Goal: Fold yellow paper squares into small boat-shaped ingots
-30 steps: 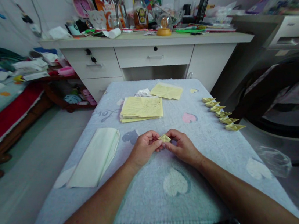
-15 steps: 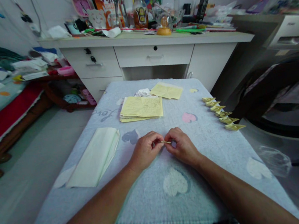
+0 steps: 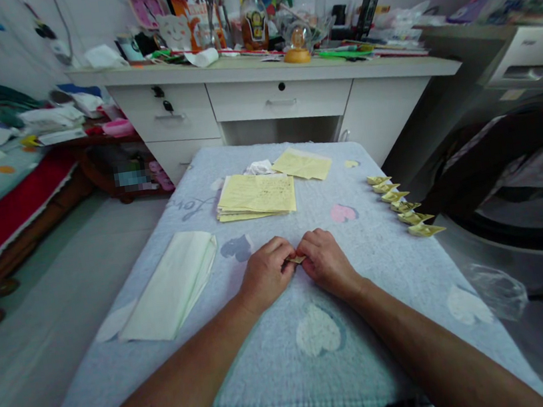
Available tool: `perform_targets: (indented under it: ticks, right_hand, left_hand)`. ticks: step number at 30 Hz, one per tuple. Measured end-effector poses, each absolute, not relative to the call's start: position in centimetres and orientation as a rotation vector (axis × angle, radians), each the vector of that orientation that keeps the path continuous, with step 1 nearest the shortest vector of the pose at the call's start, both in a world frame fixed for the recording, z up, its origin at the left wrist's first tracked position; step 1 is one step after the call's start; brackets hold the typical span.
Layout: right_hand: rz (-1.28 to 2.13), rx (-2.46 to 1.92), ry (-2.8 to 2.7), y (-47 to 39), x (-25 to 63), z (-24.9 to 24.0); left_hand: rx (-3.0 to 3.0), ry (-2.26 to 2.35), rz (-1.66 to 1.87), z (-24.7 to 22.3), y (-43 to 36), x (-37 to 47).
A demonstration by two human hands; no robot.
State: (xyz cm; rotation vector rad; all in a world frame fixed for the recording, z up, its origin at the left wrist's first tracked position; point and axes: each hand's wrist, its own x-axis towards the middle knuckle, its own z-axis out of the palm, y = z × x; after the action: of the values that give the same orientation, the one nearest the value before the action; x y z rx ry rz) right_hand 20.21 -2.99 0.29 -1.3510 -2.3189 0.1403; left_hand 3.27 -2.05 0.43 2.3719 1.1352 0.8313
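Between the fingertips of both hands is a small piece of folded yellow paper (image 3: 297,260), mostly covered by the fingers. My left hand (image 3: 268,271) pinches its left end, and my right hand (image 3: 327,259) is closed on its right end. The two hands nearly touch, low over the middle of the cloth. Beyond them lies a stack of yellow paper sheets (image 3: 256,195) with writing on top. Along the table's right edge stands a row of several small folded yellow paper boats (image 3: 427,229).
A pale blue cloth with heart prints (image 3: 275,371) covers the table. A folded pale green sheet (image 3: 169,288) lies at left. More yellow sheets (image 3: 304,164) and a crumpled white paper (image 3: 260,168) sit at the back. Behind stands a cluttered white desk (image 3: 281,97); at right, a front-loading washing machine (image 3: 525,67).
The fingers have shifted their grip on the folded paper, and it has turned so more of its face shows. The right hand's fingers have curled over more.
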Motion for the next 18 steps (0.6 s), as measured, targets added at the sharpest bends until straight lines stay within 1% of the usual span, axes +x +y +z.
perform_targets:
  ticks: [6, 12, 18]
  right_hand:
    - [0.131, -1.340, -2.417, -3.3, 20.5, 0.7]
    - [0.220, -1.328, -2.395, -3.9, 21.2, 1.0]
    - [0.212, -1.276, -2.423, -3.9, 21.3, 1.0]
  left_hand:
    - [2.572, 1.185, 0.709, 0.3, -2.1, 2.8]
    - [2.605, 1.119, 0.670, -0.1, -2.2, 2.5]
    - [2.606, 1.064, 0.662, -0.2, -2.1, 2.4]
